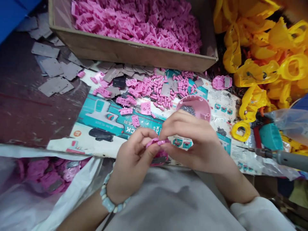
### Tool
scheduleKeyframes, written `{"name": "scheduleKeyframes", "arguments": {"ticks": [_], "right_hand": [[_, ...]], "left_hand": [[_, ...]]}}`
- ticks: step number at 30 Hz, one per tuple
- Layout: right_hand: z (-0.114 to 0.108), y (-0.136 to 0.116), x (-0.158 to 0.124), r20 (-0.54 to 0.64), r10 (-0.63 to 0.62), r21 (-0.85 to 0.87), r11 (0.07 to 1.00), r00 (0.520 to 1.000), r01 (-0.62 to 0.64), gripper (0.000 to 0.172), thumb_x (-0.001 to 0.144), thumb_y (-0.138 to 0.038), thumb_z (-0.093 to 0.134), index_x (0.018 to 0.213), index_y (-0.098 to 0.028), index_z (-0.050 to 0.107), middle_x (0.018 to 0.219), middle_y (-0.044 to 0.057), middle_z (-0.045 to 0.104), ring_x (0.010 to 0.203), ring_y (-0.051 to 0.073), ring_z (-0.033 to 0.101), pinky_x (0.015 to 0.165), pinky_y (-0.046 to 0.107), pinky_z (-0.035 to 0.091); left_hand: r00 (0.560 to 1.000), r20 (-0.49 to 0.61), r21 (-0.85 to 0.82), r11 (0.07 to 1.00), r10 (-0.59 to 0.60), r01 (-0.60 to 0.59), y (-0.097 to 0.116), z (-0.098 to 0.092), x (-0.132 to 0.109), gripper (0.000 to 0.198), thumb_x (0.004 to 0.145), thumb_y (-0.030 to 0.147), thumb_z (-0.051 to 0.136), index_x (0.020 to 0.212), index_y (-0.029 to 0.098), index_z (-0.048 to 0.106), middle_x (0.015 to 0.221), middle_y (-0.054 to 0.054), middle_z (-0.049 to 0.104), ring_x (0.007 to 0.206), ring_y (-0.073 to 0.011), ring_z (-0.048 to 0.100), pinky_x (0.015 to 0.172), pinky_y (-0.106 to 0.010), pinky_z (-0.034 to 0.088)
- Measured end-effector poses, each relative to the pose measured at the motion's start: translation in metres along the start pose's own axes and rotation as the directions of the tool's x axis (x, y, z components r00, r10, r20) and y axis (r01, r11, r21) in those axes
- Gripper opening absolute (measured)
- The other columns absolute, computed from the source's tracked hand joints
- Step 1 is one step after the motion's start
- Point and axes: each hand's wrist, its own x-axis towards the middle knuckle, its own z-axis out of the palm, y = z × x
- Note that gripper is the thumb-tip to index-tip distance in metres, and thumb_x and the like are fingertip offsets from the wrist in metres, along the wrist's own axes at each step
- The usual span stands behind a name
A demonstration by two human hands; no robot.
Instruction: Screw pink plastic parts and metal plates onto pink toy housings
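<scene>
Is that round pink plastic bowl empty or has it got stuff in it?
Not empty: small silvery metal pieces lie inside the round pink plastic bowl.

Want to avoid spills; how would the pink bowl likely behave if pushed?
The pink bowl is likely stiff: it looks like moulded plastic. The small metal pieces inside probably add weight. They look loose, so a hard push could scatter them.

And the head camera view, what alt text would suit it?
A person's left hand and right hand hold a small pink part. Beyond lie loose pink pieces, grey plates and a box of pink parts, with yellow shells at right.
</scene>
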Motion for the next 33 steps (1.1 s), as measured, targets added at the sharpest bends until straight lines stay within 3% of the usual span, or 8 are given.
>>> {"name": "scheduleKeyframes", "arguments": {"ticks": [6, 13, 16, 21, 25, 28, 30, 33], "right_hand": [[0.005, 0.005, -0.005, -0.046, 0.026, 0.061, 0.998, 0.999, -0.023, 0.010, 0.078, -0.004, 0.066, 0.088, -0.004, 0.064, 0.084, 0.005, 0.060, 0.080, 0.008, 0.052, 0.071, 0.024, 0.043], [0.009, 0.000, -0.009, -0.068, 0.174, 0.062, 0.984, 0.982, -0.169, 0.004, 0.080, -0.005, 0.061, 0.082, -0.006, 0.059, 0.080, 0.003, 0.056, 0.078, 0.007, 0.051, 0.069, 0.022, 0.043], [0.011, -0.002, -0.012, -0.070, 0.187, 0.101, 0.978, 0.980, -0.180, 0.005, 0.080, -0.006, 0.061, 0.082, -0.008, 0.057, 0.080, 0.002, 0.055, 0.077, 0.006, 0.050, 0.068, 0.021, 0.042], [0.016, 0.000, -0.009, 0.002, 0.136, 0.221, 0.966, 0.991, -0.133, 0.015, 0.083, -0.011, 0.064, 0.097, -0.006, 0.058, 0.091, 0.003, 0.058, 0.084, 0.007, 0.052, 0.075, 0.021, 0.045], [0.036, 0.012, 0.010, -0.079, 0.044, -0.246, 0.967, 0.996, -0.063, 0.018, 0.090, -0.011, 0.050, 0.103, -0.008, 0.061, 0.101, 0.008, 0.060, 0.094, 0.016, 0.054, 0.081, 0.030, 0.046], [0.055, 0.022, 0.026, 0.087, 0.066, -0.564, 0.826, 0.994, -0.005, 0.023, 0.089, -0.008, 0.044, 0.102, -0.011, 0.064, 0.105, 0.012, 0.058, 0.096, 0.026, 0.052, 0.073, 0.036, 0.046], [0.061, 0.027, 0.028, 0.138, 0.053, -0.600, 0.799, 0.989, 0.041, 0.020, 0.087, -0.006, 0.045, 0.093, -0.008, 0.065, 0.093, 0.013, 0.059, 0.089, 0.027, 0.052, 0.068, 0.035, 0.044], [0.062, 0.030, 0.009, 0.058, 0.037, -0.556, 0.831, 0.998, 0.001, 0.012, 0.085, -0.008, 0.050, 0.083, -0.011, 0.061, 0.077, 0.008, 0.056, 0.074, 0.022, 0.050, 0.061, 0.033, 0.041]], "left_hand": [[0.970, -0.097, 0.346, 0.921, 0.223, -0.177, 0.006, 0.002, 0.000, 0.010, 0.082, 0.014, 0.065, 0.091, 0.020, 0.064, 0.079, 0.009, 0.069, 0.064, -0.0016, 0.064, 0.062, -0.004, 0.045], [0.895, 0.046, 0.674, 0.647, 0.444, -0.356, 0.006, -0.003, -0.002, 0.019, 0.094, 0.019, 0.048, 0.092, 0.012, 0.066, 0.082, -0.003, 0.070, 0.072, -0.0112, 0.067, 0.068, -0.017, 0.050], [0.860, 0.115, 0.693, 0.580, 0.498, -0.428, 0.005, -0.007, -0.003, 0.019, 0.093, 0.017, 0.047, 0.093, 0.011, 0.065, 0.084, -0.004, 0.070, 0.074, -0.0127, 0.067, 0.071, -0.019, 0.050], [0.899, 0.028, 0.560, 0.738, 0.438, -0.377, 0.001, -0.017, -0.011, 0.010, 0.090, 0.018, 0.053, 0.090, 0.018, 0.064, 0.075, 0.001, 0.068, 0.064, -0.0085, 0.063, 0.064, -0.016, 0.049], [0.920, -0.062, 0.485, 0.817, 0.388, -0.312, -0.010, -0.029, -0.025, 0.014, 0.082, 0.012, 0.061, 0.090, 0.023, 0.064, 0.075, 0.003, 0.069, 0.062, -0.0093, 0.062, 0.063, -0.018, 0.049], [0.928, -0.138, 0.468, 0.849, 0.345, -0.246, -0.016, -0.034, -0.035, 0.015, 0.079, 0.015, 0.065, 0.088, 0.026, 0.069, 0.079, 0.003, 0.070, 0.066, -0.0111, 0.063, 0.066, -0.021, 0.049], [0.933, -0.193, 0.451, 0.872, 0.305, -0.192, -0.016, -0.032, -0.038, 0.013, 0.078, 0.018, 0.067, 0.086, 0.027, 0.070, 0.080, 0.005, 0.070, 0.067, -0.0098, 0.062, 0.067, -0.019, 0.048], [0.930, -0.268, 0.359, 0.922, 0.250, -0.144, -0.010, -0.022, -0.033, 0.008, 0.077, 0.018, 0.068, 0.081, 0.024, 0.069, 0.072, 0.007, 0.067, 0.057, -0.0056, 0.055, 0.056, -0.016, 0.042]]}}
